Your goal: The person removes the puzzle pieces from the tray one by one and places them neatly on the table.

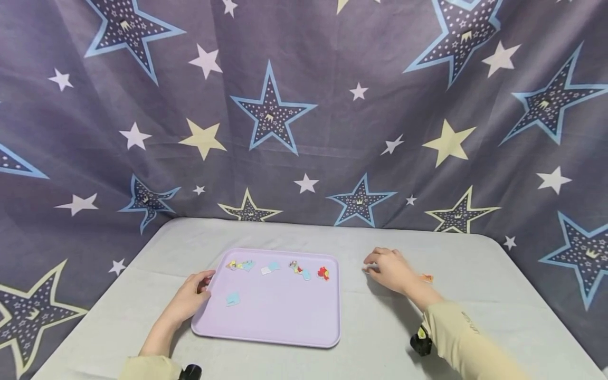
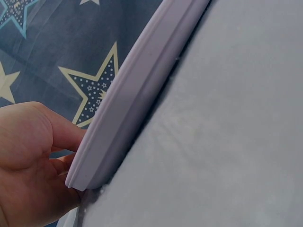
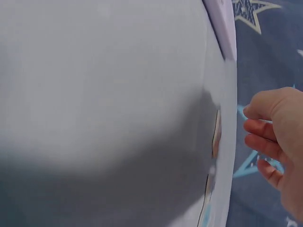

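Tray (image 1: 271, 327) is gripped at its 9-o'clock edge by the left hand (image 1: 187, 298); the right hand (image 1: 388, 268), loosely part-curled, empty, is held above the counter (image 1: 370, 343) toward 3 o'clock.

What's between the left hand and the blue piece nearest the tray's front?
Only a bare strip of purple tray separates left hand and blue piece, in the head view.

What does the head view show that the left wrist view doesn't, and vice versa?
Only the head view shows the right hand, a red piece and light-blue piece on the lilac tray, and an orange piece on the table.
Only the left wrist view shows the palm side of the left hand and the tray's outer wall up close.
Both share that hand, the tray, table and starry curtain.
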A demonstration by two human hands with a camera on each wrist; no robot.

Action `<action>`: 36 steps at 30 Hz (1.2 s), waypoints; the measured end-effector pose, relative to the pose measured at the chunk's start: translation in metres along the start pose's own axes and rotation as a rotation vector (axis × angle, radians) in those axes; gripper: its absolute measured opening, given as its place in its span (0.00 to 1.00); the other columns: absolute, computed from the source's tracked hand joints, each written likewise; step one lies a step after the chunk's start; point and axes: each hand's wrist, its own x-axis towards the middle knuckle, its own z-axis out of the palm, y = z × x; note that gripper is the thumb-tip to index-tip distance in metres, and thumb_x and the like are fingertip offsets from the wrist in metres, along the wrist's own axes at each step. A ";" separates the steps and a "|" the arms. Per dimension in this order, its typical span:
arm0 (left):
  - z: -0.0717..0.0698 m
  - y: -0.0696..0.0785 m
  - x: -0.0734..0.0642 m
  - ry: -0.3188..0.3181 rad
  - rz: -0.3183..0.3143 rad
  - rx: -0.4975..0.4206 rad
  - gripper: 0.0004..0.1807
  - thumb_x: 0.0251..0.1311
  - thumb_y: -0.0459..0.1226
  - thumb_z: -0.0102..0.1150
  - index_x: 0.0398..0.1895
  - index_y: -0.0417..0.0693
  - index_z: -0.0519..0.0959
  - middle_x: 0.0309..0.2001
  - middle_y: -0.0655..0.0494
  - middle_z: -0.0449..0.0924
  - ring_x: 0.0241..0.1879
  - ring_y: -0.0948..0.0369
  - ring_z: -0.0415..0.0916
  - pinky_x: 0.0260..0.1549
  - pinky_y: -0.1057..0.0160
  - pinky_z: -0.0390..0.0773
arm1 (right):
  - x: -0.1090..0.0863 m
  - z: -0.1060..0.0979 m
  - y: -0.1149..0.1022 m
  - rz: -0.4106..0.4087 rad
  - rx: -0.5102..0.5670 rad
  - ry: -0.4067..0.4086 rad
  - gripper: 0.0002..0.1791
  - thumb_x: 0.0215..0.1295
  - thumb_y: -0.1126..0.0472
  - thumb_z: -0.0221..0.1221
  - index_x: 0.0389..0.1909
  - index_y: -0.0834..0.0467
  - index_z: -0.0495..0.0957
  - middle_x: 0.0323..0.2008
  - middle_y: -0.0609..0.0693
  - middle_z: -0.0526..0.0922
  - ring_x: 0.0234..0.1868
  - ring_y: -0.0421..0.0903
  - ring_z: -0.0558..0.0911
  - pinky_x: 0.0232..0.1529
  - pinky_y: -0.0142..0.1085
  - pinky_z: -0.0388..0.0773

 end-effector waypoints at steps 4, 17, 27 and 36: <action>0.001 0.000 0.000 -0.001 0.001 -0.002 0.27 0.52 0.27 0.47 0.60 0.32 0.64 0.45 0.43 0.66 0.40 0.55 0.64 0.39 0.62 0.65 | 0.009 0.001 -0.014 -0.016 0.013 0.004 0.09 0.50 0.61 0.61 0.35 0.55 0.81 0.35 0.47 0.79 0.41 0.47 0.77 0.45 0.50 0.69; 0.000 0.004 0.001 -0.013 -0.001 -0.003 0.27 0.52 0.26 0.48 0.60 0.31 0.63 0.45 0.42 0.66 0.40 0.55 0.65 0.40 0.59 0.65 | 0.035 0.007 -0.058 -0.106 0.044 0.014 0.09 0.52 0.60 0.60 0.36 0.53 0.82 0.36 0.46 0.80 0.41 0.47 0.78 0.43 0.46 0.69; 0.002 -0.001 -0.001 -0.005 0.018 0.007 0.27 0.51 0.26 0.48 0.59 0.30 0.64 0.43 0.43 0.66 0.39 0.57 0.64 0.37 0.64 0.65 | 0.045 0.007 -0.096 -0.157 0.086 -0.022 0.09 0.52 0.58 0.60 0.36 0.52 0.82 0.35 0.45 0.79 0.39 0.44 0.77 0.42 0.43 0.68; 0.001 0.000 -0.001 -0.001 0.019 0.003 0.28 0.51 0.27 0.47 0.59 0.31 0.64 0.44 0.43 0.66 0.39 0.56 0.64 0.38 0.64 0.65 | 0.055 0.012 -0.130 -0.199 0.072 -0.078 0.11 0.55 0.56 0.58 0.39 0.49 0.81 0.40 0.42 0.80 0.42 0.41 0.77 0.45 0.41 0.68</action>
